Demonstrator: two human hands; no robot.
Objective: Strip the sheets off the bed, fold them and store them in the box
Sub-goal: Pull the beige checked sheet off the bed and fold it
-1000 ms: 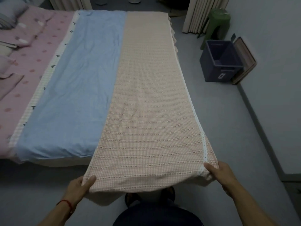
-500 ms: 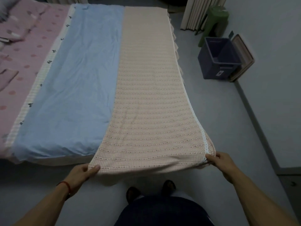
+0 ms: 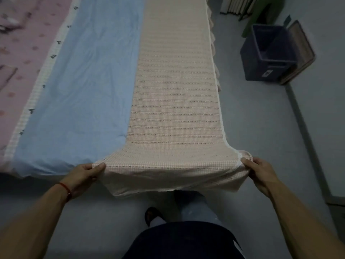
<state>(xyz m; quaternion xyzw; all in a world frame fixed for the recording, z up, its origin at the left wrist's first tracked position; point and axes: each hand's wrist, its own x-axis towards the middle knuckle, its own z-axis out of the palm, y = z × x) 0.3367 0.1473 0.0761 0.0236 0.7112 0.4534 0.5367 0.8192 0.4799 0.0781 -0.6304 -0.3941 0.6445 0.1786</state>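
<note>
you've got the long beige woven sheet with the thin dashed stripes (image 3: 175,101) by its near end, one corner in each hand. your left hand (image 3: 82,177) has thumb and fingers curled over the left corner, pinching the fabric, and there's a red string bracelet (image 3: 65,187) on that wrist. your right hand (image 3: 260,173) is bunched round the right corner where the white lace-like trim (image 3: 220,101) runs out, fingers closed on the cloth. between your hands the edge sags in a soft fold and hangs off the foot of the bed, while the rest lies flat as a narrow folded strip running up the right side of the mattress.

just beside it on the left is a smooth, slightly wrinkled light blue sheet (image 3: 84,86), then a white checked strip with small dark motifs (image 3: 40,79), then a pink spotted cover (image 3: 18,53).

the dark blue open plastic box (image 3: 268,58) sits on the grey floor (image 3: 252,128) well off to the right by the wall, with a flat brownish lid-shaped panel (image 3: 302,51) leaning behind it and a green plastic stool (image 3: 261,14) past it.
</note>
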